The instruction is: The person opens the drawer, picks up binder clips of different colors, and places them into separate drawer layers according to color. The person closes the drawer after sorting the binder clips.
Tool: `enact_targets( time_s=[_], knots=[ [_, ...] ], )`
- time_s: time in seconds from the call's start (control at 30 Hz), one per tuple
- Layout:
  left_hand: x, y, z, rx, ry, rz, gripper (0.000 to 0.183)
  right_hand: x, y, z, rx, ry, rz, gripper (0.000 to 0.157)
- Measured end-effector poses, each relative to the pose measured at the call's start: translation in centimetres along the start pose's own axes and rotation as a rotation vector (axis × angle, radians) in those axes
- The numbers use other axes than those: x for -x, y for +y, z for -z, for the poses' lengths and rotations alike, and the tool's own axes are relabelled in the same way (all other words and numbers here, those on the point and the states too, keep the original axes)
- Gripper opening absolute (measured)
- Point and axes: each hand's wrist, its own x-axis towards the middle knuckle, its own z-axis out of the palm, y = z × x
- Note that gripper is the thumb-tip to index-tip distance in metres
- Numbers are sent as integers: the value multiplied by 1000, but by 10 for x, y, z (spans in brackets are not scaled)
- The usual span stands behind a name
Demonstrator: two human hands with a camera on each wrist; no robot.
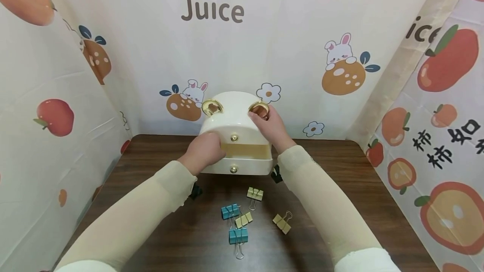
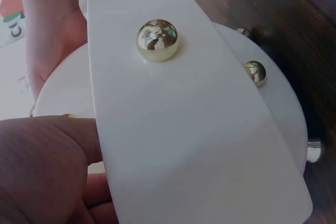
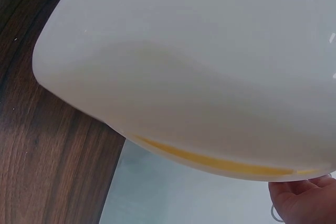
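Note:
A white rounded drawer box (image 1: 236,114) with gold ring ears stands at the back of the table. Its drawer with a gold knob (image 2: 157,40) is pulled out, and the pale yellow inside (image 1: 245,151) shows. My left hand (image 1: 206,148) grips the left part of that drawer's upper edge; its fingers (image 2: 100,192) are partly hidden behind the front panel. Up at the box's right ear (image 1: 259,108), my right hand (image 1: 272,127) grips the gold ring. The smooth white shell (image 3: 184,77) fills most of the right wrist view.
Several binder clips lie in front of the box: blue ones (image 1: 238,236), yellow ones (image 1: 282,223), and black ones (image 1: 277,174) near the box and the left sleeve. Printed cloth (image 1: 287,32) hangs behind and along both sides of the dark wood table (image 1: 170,230).

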Motion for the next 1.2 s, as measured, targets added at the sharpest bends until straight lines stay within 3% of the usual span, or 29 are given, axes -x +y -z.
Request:
enact_targets(
  time_s=[0.3,0.53,0.9,1.2],
  knots=[
    [11,0,-1,-3,27,-9,32,1,0,-3,1,-2,2,60],
    [18,6,-2,5,103,-11,27,1,1,-1,0,1,-9,64],
    [36,13,-2,72,282,-97,24,3,-1,-1,5,2,-6,64],
    [54,22,-2,80,318,-175,14,3,-2,0,-3,-5,-15,68]
  ],
)
